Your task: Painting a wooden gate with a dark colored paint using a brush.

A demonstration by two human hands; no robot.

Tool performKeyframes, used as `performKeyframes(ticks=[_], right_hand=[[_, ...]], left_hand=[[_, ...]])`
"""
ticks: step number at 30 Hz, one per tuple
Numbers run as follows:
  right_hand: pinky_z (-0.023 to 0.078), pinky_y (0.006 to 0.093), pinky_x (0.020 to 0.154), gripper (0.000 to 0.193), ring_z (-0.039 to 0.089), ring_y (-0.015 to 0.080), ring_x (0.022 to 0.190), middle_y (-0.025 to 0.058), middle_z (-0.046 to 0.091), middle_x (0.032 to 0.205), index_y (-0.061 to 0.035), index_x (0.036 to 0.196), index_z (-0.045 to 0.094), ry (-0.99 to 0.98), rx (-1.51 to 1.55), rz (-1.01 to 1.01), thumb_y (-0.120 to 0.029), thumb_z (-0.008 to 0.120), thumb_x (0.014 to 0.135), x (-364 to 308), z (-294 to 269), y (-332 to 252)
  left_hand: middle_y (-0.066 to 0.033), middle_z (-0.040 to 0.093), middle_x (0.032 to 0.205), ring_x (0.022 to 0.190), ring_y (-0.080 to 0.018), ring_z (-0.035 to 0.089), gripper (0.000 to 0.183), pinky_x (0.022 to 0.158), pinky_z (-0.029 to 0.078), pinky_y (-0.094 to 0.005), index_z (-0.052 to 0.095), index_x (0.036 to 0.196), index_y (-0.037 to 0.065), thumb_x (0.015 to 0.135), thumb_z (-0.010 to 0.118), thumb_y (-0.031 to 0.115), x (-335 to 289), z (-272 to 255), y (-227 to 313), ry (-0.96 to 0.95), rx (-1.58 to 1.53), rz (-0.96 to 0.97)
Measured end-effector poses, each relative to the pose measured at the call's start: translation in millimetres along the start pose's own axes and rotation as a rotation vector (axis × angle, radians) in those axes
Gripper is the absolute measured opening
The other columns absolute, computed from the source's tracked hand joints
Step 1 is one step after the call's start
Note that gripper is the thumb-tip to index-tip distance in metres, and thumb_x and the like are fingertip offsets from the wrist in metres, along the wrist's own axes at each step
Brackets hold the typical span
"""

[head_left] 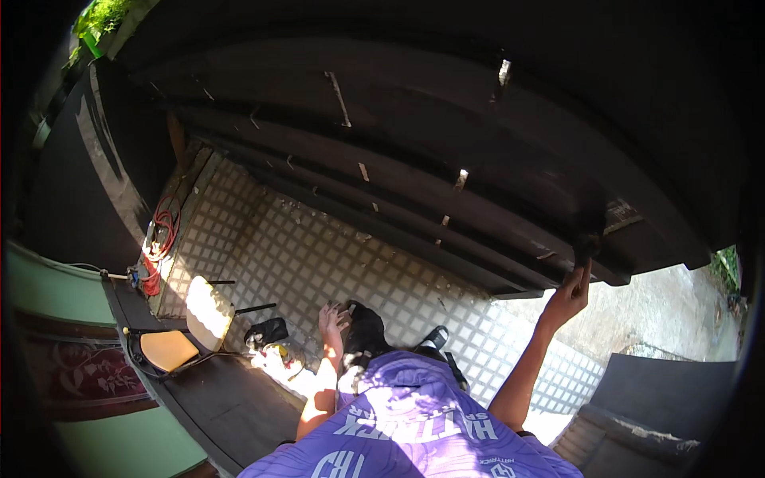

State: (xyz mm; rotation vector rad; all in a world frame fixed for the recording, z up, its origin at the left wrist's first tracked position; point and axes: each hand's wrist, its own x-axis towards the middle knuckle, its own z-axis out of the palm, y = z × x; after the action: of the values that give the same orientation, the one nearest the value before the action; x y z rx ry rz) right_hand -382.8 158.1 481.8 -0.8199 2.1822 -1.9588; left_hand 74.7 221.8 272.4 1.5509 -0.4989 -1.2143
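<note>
Your right hand (567,296) is raised, fingers (584,275) extended and touching the edge of the dark wooden roof beam (594,243); nothing gripped that shows. Your left hand (331,319) hangs open, fingers spread, beside a black power tool (363,327) above the checkered floor (319,255).

A yellow-seated metal chair (171,349) is being lit by sun well to the left of the hands, on a dark wooden ledge (231,406). A coil of red cable (163,231) is lying farther left and beyond. Pale checkered tiling (319,255) is spreading beneath. A dark pouch (267,331) is resting just left.
</note>
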Motion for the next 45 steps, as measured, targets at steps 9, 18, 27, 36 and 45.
performKeyframes(ticks=[9,18,27,36,45], right_hand=[[0.027,0.0397,0.115,0.054,0.033,0.0410,0.141,0.0352,0.034,0.148,0.0145,0.145,0.025,-0.233,-0.095,-0.325,-0.010,0.045,0.102,-151,215,-56],[0.046,0.0380,0.098,0.046,0.058,0.0398,0.118,0.0280,0.061,0.123,-0.0046,0.141,0.048,-1.073,0.143,-0.075,-0.009,0.057,0.097,-247,345,-172],[0.048,0.0310,0.092,0.036,0.065,0.0198,0.102,0.0172,0.068,0.113,-0.0038,0.137,0.054,-0.402,-0.208,-0.054,-0.012,0.051,0.102,-154,228,-119],[0.038,0.0310,0.106,0.050,0.052,0.0231,0.125,0.0216,0.051,0.138,0.0033,0.150,0.028,-0.161,-0.048,-0.360,-0.007,0.044,0.104,-203,318,-135],[0.043,0.0252,0.072,0.075,0.042,0.0134,0.072,0.0050,0.045,0.099,-0.0017,0.156,-0.001,0.006,0.101,-0.258,0.002,0.046,0.097,-225,417,-154]], left_hand=[[-0.0104,0.058,0.131,0.109,-0.0225,0.062,0.058,0.082,0.048,-0.0331,0.033,0.146,0.004,0.098,0.052,0.031,62,-50,51,0.015,-0.080,0.043],[-0.0078,0.053,0.139,0.114,-0.0237,0.059,0.053,0.084,0.046,-0.0375,0.037,0.144,0.007,0.099,0.049,0.034,144,-129,87,-0.021,-0.042,0.038],[-0.0068,0.052,0.140,0.117,-0.0262,0.057,0.051,0.088,0.045,-0.0404,0.040,0.142,0.009,0.099,0.047,0.035,187,-201,94,0.094,-0.031,0.008],[-0.0090,0.054,0.135,0.115,-0.0237,0.058,0.047,0.086,0.046,-0.0371,0.043,0.140,0.007,0.099,0.048,0.030,246,-145,149,0.009,-0.025,0.079],[-0.0074,0.054,0.138,0.117,-0.0235,0.059,0.045,0.086,0.049,-0.0368,0.040,0.142,0.007,0.101,0.048,0.024,321,-159,216,-0.054,-0.013,0.192]])
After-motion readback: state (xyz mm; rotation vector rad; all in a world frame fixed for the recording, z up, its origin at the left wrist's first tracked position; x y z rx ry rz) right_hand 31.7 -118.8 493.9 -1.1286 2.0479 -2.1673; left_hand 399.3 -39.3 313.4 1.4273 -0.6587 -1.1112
